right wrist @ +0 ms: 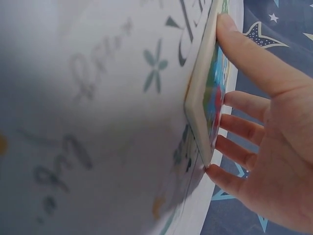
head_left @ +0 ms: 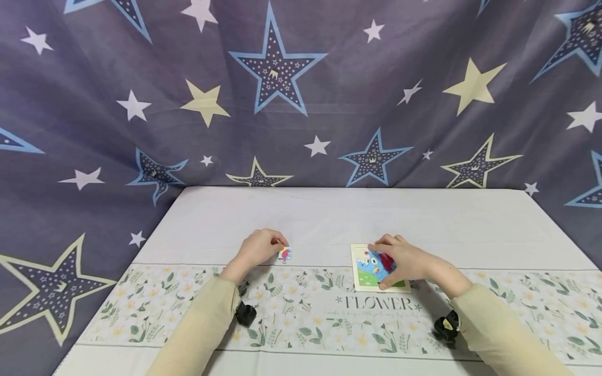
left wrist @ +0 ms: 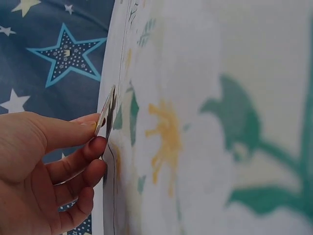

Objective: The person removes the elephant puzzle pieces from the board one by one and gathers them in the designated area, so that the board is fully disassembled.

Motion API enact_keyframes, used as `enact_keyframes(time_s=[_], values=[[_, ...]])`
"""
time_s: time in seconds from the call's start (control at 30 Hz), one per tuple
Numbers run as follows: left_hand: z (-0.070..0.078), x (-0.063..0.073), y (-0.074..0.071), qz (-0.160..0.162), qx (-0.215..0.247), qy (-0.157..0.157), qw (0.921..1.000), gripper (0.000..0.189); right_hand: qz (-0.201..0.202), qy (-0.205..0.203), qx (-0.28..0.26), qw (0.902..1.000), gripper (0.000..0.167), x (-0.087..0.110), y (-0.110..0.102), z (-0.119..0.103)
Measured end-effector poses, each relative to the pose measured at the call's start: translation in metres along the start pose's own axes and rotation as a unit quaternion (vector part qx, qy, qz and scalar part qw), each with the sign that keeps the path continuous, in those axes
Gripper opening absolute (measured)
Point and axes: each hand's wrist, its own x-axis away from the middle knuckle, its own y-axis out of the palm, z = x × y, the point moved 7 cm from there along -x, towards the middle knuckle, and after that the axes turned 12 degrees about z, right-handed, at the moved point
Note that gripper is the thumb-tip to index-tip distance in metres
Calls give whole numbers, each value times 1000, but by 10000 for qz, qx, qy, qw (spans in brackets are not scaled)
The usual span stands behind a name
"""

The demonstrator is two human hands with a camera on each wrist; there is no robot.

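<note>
My left hand (head_left: 260, 247) pinches a small jigsaw puzzle piece (head_left: 285, 254) between thumb and fingertips, just over the table. Pink, yellow and light blue show on it in the head view; the left wrist view shows the piece (left wrist: 103, 112) thin and edge-on. To the right lies a puzzle board (head_left: 356, 282) with a pale frame and a blue cartoon animal on green. Over its right part spreads my right hand (head_left: 404, 258), thumb low and fingers along the top, covering some of the picture. In the right wrist view the fingers (right wrist: 242, 128) are extended against the board (right wrist: 198, 117).
A white tablecloth (head_left: 320, 214) with a floral band and the word FLOWER covers the table. Behind and at the sides hangs a dark curtain (head_left: 291, 136) with stars. A black wrist device (head_left: 245, 314) sits at the left cuff, another black device (head_left: 447, 326) at the right.
</note>
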Motion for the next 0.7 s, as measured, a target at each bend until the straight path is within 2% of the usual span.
enact_keyframes(time_s=[0.23,0.4,0.5,0.7], values=[[-1,0,0,21,6,-4,10000,11,-17,6,-9,10000,94,-1,1,1],[1,0,-2,147,1,-135,9998,11,-23,59,-32,10000,95,-2,3,3],[7,0,0,150,131,-131,9997,13,-34,62,-26,10000,95,-2,3,2],[29,-2,9,64,368,124,9992,13,-14,41,-16,10000,95,-1,1,2]])
